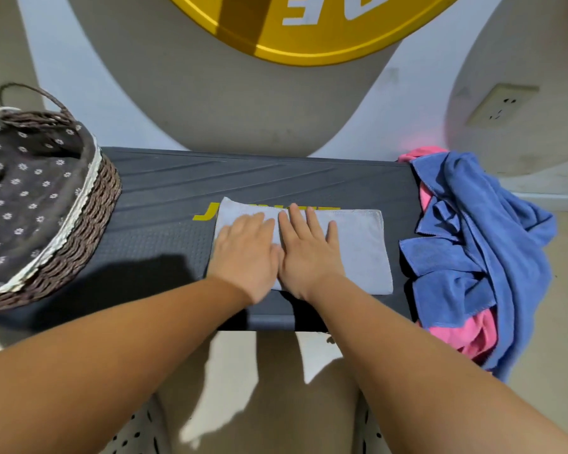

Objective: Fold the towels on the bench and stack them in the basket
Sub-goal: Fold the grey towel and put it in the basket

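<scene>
A pale grey towel (361,247) lies folded flat in the middle of the dark bench (164,198). My left hand (246,253) and my right hand (307,250) rest palm down on it, side by side and touching, fingers spread flat, holding nothing. A heap of crumpled blue towels (473,231) covers the bench's right end and hangs over its edge, with a pink towel (466,332) partly hidden beneath. A brown wicker basket (89,217) with a dark flowered lining stands at the left end.
Behind the bench is a grey and white wall with a yellow sign (309,31) and a wall socket (502,104) at the right. My knees are just below the bench's front edge.
</scene>
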